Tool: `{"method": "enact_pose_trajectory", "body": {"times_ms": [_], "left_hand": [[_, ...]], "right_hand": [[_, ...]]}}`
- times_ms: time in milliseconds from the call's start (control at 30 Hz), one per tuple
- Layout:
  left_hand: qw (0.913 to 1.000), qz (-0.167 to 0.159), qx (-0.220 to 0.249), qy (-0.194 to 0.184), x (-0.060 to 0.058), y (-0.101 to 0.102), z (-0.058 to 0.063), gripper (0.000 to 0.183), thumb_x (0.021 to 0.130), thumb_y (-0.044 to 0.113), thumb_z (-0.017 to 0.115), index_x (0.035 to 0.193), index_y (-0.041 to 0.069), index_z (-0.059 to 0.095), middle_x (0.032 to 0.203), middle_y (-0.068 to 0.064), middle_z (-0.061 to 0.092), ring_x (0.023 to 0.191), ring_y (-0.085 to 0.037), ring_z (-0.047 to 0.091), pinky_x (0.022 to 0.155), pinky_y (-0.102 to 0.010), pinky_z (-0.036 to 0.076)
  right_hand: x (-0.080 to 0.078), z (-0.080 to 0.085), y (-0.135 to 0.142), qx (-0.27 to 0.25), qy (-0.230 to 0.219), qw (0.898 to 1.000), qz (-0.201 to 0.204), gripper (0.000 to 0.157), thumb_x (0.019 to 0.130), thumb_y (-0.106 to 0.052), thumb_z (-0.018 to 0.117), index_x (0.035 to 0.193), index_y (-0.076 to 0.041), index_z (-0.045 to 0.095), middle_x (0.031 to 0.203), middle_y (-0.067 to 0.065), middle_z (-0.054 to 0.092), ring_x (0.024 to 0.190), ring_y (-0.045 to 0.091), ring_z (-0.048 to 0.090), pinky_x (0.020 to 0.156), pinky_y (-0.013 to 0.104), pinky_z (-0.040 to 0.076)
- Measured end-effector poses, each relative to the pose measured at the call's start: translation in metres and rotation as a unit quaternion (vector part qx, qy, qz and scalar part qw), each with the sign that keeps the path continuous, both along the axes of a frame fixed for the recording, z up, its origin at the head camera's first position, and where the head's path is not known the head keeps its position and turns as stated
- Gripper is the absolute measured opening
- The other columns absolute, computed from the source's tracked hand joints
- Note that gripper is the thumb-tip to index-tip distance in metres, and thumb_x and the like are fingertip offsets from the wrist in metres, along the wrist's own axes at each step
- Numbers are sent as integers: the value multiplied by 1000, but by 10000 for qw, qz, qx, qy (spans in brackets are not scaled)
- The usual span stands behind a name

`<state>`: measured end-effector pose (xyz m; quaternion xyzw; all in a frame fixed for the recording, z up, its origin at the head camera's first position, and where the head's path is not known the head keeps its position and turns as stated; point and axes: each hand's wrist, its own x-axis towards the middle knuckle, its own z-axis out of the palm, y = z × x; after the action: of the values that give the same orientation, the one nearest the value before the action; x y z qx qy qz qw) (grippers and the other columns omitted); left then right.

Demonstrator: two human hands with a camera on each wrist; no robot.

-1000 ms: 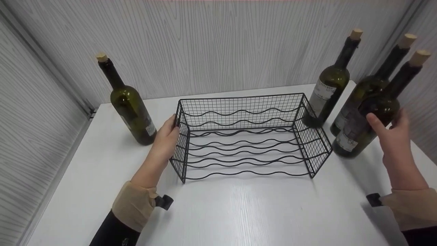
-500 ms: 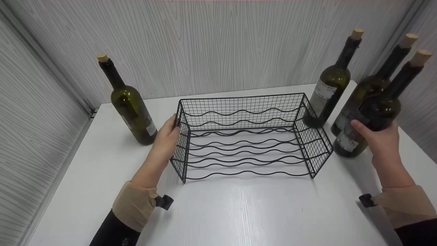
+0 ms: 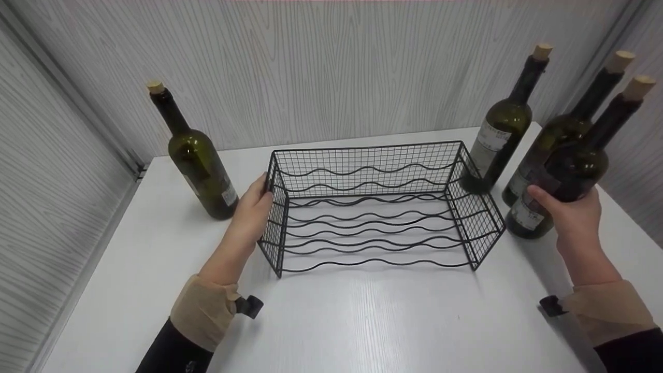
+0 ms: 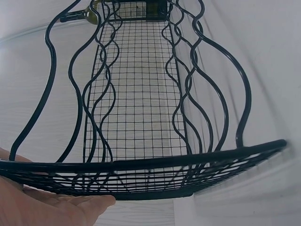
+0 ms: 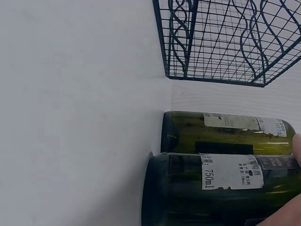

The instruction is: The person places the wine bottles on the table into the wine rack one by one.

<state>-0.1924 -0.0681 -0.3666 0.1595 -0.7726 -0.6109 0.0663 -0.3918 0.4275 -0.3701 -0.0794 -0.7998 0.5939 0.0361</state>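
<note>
My left hand [image 3: 253, 210] grips the left end wall of a black wire wine rack [image 3: 362, 160]; in the left wrist view the fingers [image 4: 89, 205] lie along that wall's mesh. The rack has wavy rods and stands on the table. To its right, my right hand [image 3: 579, 215] holds a dark green wine bottle [image 3: 572, 166] around its body, thumb across the front. This bottle is corked and upright, its base on the table; the right wrist view shows its white label [image 5: 230, 172] reading 750ml. The right fingers behind the glass are mostly hidden.
A second corked bottle [image 3: 557, 132] stands right behind the held one. Another bottle [image 3: 497, 134] is close to the rack's right back corner. On the left, a lone bottle [image 3: 199, 160] stands near my left hand. Grey wood-grain panels [image 3: 331, 67] enclose the white table [image 3: 362, 321].
My right hand has moved left and a little down the bottle, and its thumb has slid across the front. The left hand, rack and bottles look almost unmoved.
</note>
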Motion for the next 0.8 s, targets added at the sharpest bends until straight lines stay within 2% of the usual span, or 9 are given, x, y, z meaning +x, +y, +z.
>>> {"method": "enact_pose_trajectory", "body": {"times_ms": [100, 300, 533, 633, 800], "left_hand": [[10000, 10, 1, -4, 0, 0, 0, 60, 114, 13, 29, 170, 3, 12, 178, -18, 18, 167, -32, 13, 138, -48, 11], [10000, 26, 17, -9, -1, 0, 0, 60, 114, 13, 29, 170, 3, 12, 177, -18, 19, 167, -32, 14, 138, -48, 12], [9999, -82, 88, 32, 0, -1, -1, 61, 114, 17, 29, 170, 3, 9, 178, -19, 18, 167, -32, 13, 138, -48, 12], [10000, -55, 77, -9, 0, -1, 0, 61, 115, 17, 29, 170, 3, 9, 178, -18, 17, 167, -31, 13, 138, -47, 12], [10000, -39, 79, -2, 1, -1, 1, 60, 115, 16, 29, 170, 3, 9, 178, -18, 17, 167, -31, 12, 138, -47, 11]], "right_hand": [[0, 0, -1, -29, -47, 9999, -118, 98, 90, -26, 87, 168, -24, 27, 174, -1, 32, 160, 13, 32, 136, 34, 21], [1, -4, -1, 243, 20, 9994, -234, 93, 92, -32, 84, 167, -25, 29, 173, -1, 36, 158, 13, 37, 134, 34, 25], [5, -5, -1, 168, 24, 9992, -365, 91, 91, -32, 85, 165, -22, 33, 165, -5, 44, 154, 13, 42, 132, 32, 30], [7, -5, -2, 304, -12, 9989, -368, 91, 92, -34, 84, 166, -22, 32, 169, -2, 41, 154, 13, 42, 132, 32, 31], [12, -3, -4, 154, -101, 9990, -415, 92, 92, -33, 84, 166, -25, 31, 172, -3, 37, 157, 13, 39, 134, 34, 27]]}}
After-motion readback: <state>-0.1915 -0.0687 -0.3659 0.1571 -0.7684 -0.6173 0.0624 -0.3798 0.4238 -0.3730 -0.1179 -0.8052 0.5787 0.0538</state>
